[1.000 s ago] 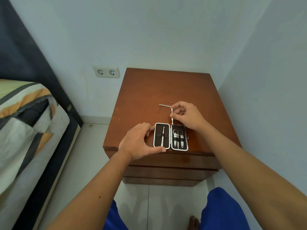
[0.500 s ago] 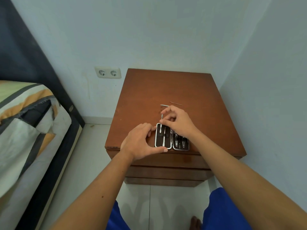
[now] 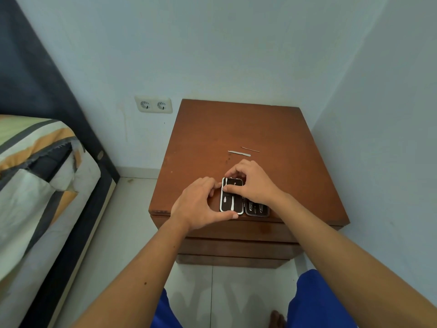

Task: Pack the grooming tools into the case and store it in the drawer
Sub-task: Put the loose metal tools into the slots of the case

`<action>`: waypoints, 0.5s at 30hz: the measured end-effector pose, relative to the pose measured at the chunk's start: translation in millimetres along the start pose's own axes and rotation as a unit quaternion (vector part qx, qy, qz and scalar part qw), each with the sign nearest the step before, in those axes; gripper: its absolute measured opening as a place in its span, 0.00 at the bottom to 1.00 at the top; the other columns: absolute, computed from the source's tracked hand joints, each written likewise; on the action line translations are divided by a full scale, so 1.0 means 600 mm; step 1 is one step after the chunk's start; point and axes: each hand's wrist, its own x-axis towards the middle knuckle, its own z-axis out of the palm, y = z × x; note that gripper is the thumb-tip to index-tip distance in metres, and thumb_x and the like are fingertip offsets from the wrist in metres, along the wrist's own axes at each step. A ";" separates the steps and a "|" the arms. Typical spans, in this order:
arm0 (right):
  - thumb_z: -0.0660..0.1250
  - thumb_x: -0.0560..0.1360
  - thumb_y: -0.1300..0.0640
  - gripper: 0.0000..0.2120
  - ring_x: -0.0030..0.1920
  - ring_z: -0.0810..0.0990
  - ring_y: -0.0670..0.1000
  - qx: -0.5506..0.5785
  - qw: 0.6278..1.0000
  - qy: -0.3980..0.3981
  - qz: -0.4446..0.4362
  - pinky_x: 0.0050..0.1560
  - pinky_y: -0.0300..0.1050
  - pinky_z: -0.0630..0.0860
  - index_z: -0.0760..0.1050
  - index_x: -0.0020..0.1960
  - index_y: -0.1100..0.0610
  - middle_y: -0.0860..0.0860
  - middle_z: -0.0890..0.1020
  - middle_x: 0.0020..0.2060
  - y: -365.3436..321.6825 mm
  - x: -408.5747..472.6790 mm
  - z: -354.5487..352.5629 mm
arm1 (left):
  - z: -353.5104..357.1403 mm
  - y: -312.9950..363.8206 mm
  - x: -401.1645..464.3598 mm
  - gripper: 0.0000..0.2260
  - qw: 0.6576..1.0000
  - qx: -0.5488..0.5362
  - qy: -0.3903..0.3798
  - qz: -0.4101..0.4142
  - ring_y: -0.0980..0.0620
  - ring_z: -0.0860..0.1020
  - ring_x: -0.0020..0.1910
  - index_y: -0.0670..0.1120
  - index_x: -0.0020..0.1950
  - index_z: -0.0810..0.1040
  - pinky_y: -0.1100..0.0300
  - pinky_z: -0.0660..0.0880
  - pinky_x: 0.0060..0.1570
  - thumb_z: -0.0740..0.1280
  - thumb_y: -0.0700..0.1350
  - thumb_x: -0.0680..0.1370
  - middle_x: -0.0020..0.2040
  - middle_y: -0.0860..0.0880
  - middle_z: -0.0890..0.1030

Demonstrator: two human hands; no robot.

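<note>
An open black grooming case [image 3: 237, 207] with a white rim lies near the front edge of the brown nightstand [image 3: 208, 138]. Its left half shows two slim metal tools; its right half holds small scissors and other tools. My left hand [image 3: 201, 204] grips the case's left and front edge. My right hand [image 3: 253, 183] lies over the case's top, fingers pressing a thin white-tipped tool [image 3: 225, 192] into the left half. Two loose tools rest farther back: a flat metal file [image 3: 239, 153] and a thin pin [image 3: 250, 149].
Closed drawer fronts [image 3: 236, 247] run below the nightstand top. A bed with striped bedding [image 3: 35, 185] stands at the left. A double wall socket [image 3: 153, 105] is on the back wall. A wall closes the right side. My knees in blue shorts [image 3: 319, 301] are below.
My right hand carried the thin tool from behind the case down onto its left half. My left hand has stayed on the case's edge.
</note>
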 end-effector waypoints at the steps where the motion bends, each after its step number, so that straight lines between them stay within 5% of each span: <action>1: 0.79 0.70 0.41 0.18 0.57 0.71 0.45 -0.007 1.000 -0.008 -0.003 0.58 0.43 0.72 0.83 0.57 0.44 0.41 0.78 0.53 0.000 -0.003 -0.001 | 0.000 0.000 0.000 0.35 1.000 0.000 -0.001 -0.001 0.57 0.74 0.47 0.53 0.57 0.76 0.59 0.75 0.46 0.74 0.77 0.64 0.46 0.58 0.74; 8: 0.80 0.66 0.37 0.30 0.61 0.70 0.47 -0.019 0.999 -0.031 -0.018 0.64 0.46 0.72 0.81 0.65 0.45 0.42 0.74 0.55 -0.008 -0.028 -0.008 | 0.001 0.000 -0.001 0.34 1.000 -0.006 0.001 -0.004 0.57 0.74 0.46 0.54 0.55 0.76 0.59 0.76 0.45 0.74 0.78 0.63 0.46 0.59 0.74; 15: 0.81 0.63 0.34 0.34 0.60 0.69 0.48 -0.043 0.998 -0.030 -0.028 0.64 0.43 0.69 0.82 0.63 0.49 0.43 0.72 0.56 -0.011 -0.037 -0.006 | 0.001 -0.001 -0.001 0.31 1.000 -0.006 0.006 0.007 0.58 0.72 0.44 0.56 0.52 0.73 0.62 0.69 0.42 0.75 0.77 0.64 0.44 0.60 0.72</action>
